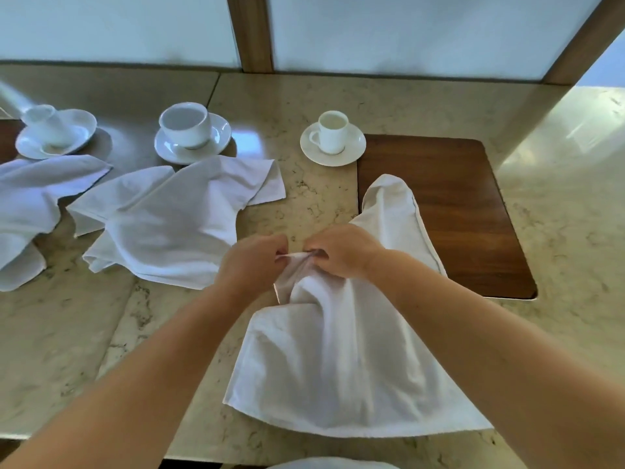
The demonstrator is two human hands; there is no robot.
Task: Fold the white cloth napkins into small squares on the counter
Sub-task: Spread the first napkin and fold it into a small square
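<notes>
A pale marbled stone counter [297,96] fills most of the view, with seams running from 12 o'clock toward 7 o'clock and a glossy sheen at 2 o'clock. A dark wood inset panel [473,211] with rounded corners is set flush in it at 3 o'clock. Behind, at 12 o'clock, frosted white panels [406,32] glow with soft daylight, divided by a wooden post [250,32], with a second slanting wood frame [588,38] at 1 o'clock.

At the frame's left edge a crumpled napkin [23,211] is cut off, and white cloth [329,463] barely shows at the bottom edge.
</notes>
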